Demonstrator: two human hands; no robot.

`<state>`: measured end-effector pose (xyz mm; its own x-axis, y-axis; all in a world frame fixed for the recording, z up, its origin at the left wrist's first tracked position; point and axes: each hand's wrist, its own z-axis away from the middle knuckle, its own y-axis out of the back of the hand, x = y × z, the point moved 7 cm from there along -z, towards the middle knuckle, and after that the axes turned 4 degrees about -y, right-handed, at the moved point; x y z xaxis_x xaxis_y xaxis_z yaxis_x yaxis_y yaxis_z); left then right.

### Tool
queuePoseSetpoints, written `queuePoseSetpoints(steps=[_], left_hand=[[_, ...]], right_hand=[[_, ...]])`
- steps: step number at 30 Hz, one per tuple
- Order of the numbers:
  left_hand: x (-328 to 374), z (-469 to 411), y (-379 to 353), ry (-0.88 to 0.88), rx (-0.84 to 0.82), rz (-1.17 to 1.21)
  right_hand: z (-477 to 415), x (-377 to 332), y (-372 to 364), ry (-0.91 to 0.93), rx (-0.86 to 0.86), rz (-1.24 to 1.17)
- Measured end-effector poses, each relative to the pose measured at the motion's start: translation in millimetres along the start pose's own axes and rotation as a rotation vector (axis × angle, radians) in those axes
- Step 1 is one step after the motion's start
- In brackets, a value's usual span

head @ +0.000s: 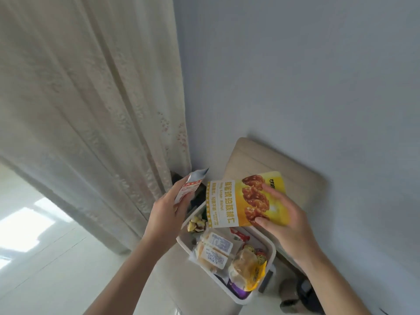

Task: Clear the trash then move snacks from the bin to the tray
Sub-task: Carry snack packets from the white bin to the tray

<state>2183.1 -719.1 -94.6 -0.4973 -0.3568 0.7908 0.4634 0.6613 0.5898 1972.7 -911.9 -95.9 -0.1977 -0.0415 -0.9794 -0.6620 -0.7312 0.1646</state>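
A white bin [270, 253] stands low in the middle, filled with several wrapped snacks, among them clear-wrapped bread packs [213, 248] and a yellow-edged bun pack [246, 269]. Above the bin my right hand [284, 219] grips a yellow walnut snack pouch [241, 201] by its right end, thumb underneath and fingers across the front. To the left my left hand [167, 210] holds a small white and red packet [189, 185] with a silver torn top, raised beside the curtain.
A beige curtain [91, 110] hangs on the left, touching the wall corner. A beige cushioned seat [272, 162] sits behind the bin against the pale blue wall. The bin rests on a white surface [177, 280]. Dark objects [297, 294] lie on the floor at lower right.
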Motion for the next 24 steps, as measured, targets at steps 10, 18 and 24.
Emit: queuePoseSetpoints(steps=[10,18,24], left_hand=[[0.4,193.5,99.4,0.262,0.461,-0.075],[17.4,384.5,166.5,0.438,0.839,-0.196],[45.9,550.6,178.9,0.565,1.158,-0.234]], right_hand=[[37.1,-37.1,-85.8,0.133,-0.492,-0.036],[139.2,-47.3,-223.0,0.188,-0.960,-0.038],[266.8,-64.9,-294.4,0.286,-1.256,-0.062]])
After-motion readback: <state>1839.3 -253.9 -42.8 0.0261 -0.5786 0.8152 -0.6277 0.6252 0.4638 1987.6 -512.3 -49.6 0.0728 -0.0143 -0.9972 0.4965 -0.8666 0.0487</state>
